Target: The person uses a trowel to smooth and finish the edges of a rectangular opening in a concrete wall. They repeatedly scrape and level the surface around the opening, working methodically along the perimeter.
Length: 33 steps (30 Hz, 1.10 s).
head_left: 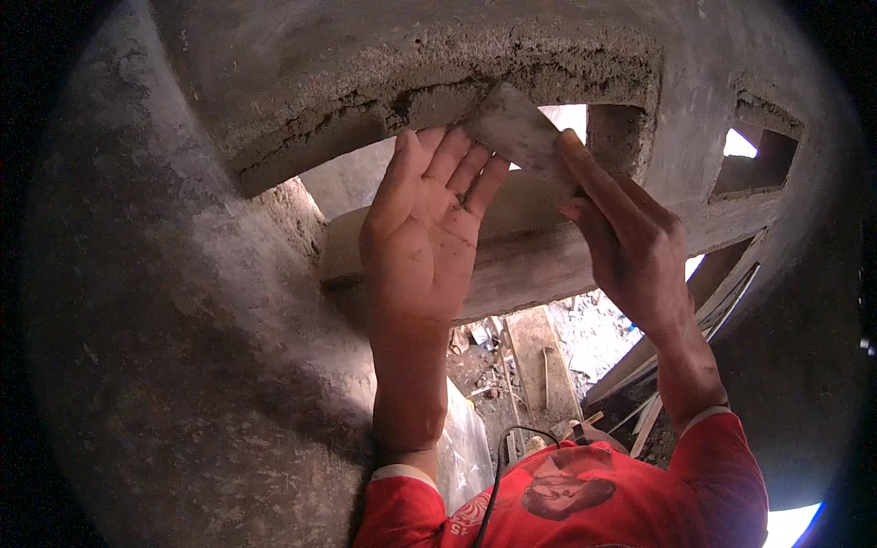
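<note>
My right hand (626, 228) grips a flat, grey, roughly rectangular scraper (516, 128), its thumb and fingers closed on the lower right end. The plate is smeared and tilts up to the left, just below the rough plaster edge (429, 96) of a wall opening. My left hand (425, 228) is raised with the palm showing and the fingers stretched out. Its fingertips are by the scraper's lower left edge; whether they touch it I cannot tell. Dark specks of mortar dot the palm and fingers.
A curved concrete ledge (521, 251) runs across behind my hands. Rough grey wall (201, 365) rises close on the left. A small square opening (756, 151) pierces the wall at right. Far below lie a wooden plank (544, 361) and rubble; a black cable (493, 498) hangs over my red shirt.
</note>
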### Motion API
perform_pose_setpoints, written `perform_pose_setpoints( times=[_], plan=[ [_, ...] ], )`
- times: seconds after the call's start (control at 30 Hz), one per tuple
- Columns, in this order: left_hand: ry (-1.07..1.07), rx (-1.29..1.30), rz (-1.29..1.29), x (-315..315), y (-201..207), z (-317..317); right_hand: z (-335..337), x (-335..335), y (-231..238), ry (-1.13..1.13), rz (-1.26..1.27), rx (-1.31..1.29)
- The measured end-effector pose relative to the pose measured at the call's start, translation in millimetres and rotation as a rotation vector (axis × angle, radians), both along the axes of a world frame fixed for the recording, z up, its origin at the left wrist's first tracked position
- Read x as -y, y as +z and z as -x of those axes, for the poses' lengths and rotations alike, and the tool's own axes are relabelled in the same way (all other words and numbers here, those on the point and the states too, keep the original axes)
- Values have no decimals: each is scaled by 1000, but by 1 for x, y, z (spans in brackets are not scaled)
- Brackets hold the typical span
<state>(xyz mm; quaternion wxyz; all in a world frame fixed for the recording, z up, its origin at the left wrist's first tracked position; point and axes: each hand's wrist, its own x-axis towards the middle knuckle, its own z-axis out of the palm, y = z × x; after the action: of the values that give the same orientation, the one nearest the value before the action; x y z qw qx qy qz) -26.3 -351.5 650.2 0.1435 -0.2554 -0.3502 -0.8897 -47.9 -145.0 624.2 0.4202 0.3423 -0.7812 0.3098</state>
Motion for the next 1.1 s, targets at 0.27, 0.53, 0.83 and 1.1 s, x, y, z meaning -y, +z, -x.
perform_pose_setpoints(
  times=[0.27,0.53,0.83,1.1],
  plan=[
    [-11,-28,33,2,8,2,10,5,9,-81,-121,21],
    [10,-3,-35,12,5,1,5,-3,7,14,-19,-64],
    [11,-27,-34,9,6,-2,-4,0,3,86,87,59],
    [51,-4,-22,12,5,-4,-9,7,6,38,70,91]
  ],
)
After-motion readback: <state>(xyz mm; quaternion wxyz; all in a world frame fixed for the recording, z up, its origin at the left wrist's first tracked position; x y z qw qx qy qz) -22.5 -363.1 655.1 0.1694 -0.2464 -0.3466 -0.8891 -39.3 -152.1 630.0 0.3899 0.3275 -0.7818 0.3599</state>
